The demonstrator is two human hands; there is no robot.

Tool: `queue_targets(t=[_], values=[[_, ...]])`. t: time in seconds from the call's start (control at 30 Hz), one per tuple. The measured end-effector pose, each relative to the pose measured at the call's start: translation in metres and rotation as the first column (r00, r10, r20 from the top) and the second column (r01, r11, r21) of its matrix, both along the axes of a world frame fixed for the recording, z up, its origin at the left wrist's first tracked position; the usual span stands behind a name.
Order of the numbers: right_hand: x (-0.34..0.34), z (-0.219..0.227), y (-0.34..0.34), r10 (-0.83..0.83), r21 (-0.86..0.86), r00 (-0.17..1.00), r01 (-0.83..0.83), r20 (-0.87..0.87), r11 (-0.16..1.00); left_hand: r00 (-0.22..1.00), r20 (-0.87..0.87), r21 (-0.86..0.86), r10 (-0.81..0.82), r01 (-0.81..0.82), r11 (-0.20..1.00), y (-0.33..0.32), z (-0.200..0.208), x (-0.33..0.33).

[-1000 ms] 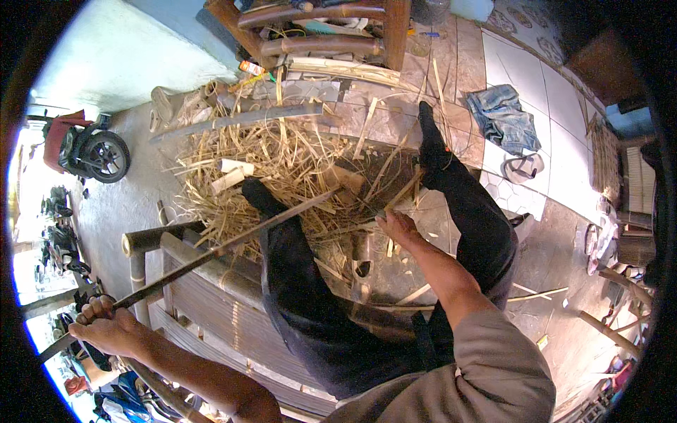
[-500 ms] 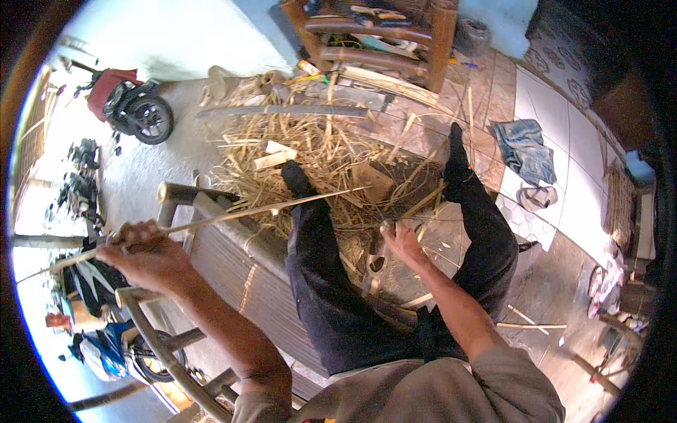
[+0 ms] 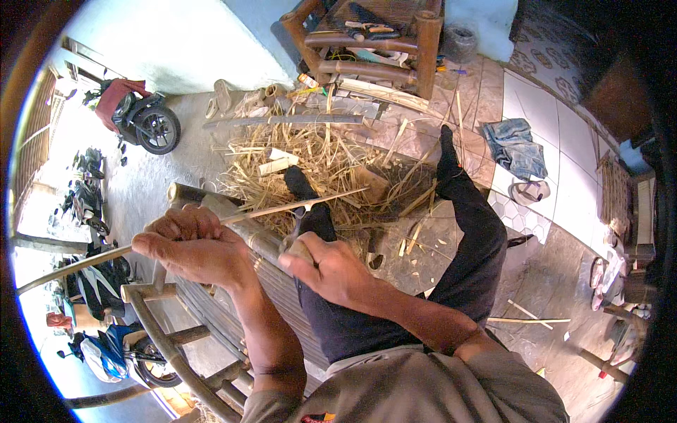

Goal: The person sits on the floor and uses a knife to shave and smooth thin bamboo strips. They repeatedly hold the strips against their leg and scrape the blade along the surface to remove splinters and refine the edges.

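Note:
My left hand [image 3: 194, 243] is closed around a long, thin bamboo strip [image 3: 310, 202]. The strip slants from the far left edge, through the fist, to a pointed end above the shavings. Close by on the right, my right hand [image 3: 321, 268] makes a fist around a knife [image 3: 300, 213]. Only a little of its shiny blade shows, right at the strip, and the fingers hide the handle. Whether blade and strip touch I cannot tell. Beneath both hands are a slatted bamboo bench [image 3: 264, 296] and my dark-trousered legs.
A heap of pale shavings [image 3: 331, 155] spreads around my feet. Beyond it stands a bamboo table [image 3: 370, 70] with tools on top. Denim shorts [image 3: 518, 148] and a sandal [image 3: 530, 191] lie to the right. Several motorbikes, one with a dark wheel [image 3: 156, 130], are parked on the left.
My right hand has moved left and nearer, from over the shavings to beside the strip. My left hand has shifted right, still gripping the strip.

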State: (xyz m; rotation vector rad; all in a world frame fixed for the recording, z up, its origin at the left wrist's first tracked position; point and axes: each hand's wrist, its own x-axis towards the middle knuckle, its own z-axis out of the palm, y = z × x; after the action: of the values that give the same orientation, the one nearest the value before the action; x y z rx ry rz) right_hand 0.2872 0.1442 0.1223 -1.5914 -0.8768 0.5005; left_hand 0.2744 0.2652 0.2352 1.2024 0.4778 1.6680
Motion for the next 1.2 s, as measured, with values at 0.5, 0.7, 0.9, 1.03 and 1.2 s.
queue_targets(t=[0.5, 0.7, 0.9, 1.03, 1.2], values=[[0.026, -0.097, 0.003, -0.193, -0.413, 0.98, 0.156, -0.049, 0.897, 0.999, 0.049, 0.031, 0.018, -0.019, 0.999, 0.026, -0.005, -0.007], [0.022, -0.118, 0.005, -0.098, -0.172, 0.993, 0.086, -0.06, 0.981, 1.0, 0.014, 0.108, 0.004, -0.006, 0.994, 0.032, -0.006, -0.004], [0.033, -0.131, 0.011, 0.039, -0.127, 0.997, -0.046, -0.059, 0.991, 0.989, -0.067, 0.106, 0.133, -0.125, 0.986, 0.037, -0.004, 0.002], [0.039, -0.147, 0.016, -0.169, -0.474, 0.986, 0.156, 0.016, 0.867, 0.975, -0.047, 0.059, 0.217, -0.214, 0.975, 0.052, -0.004, 0.004], [0.038, -0.18, 0.023, 0.033, -0.114, 0.988, -0.015, 0.153, 0.993, 0.98, 0.009, 0.041, 0.197, -0.197, 0.98, 0.081, -0.009, 0.0]])
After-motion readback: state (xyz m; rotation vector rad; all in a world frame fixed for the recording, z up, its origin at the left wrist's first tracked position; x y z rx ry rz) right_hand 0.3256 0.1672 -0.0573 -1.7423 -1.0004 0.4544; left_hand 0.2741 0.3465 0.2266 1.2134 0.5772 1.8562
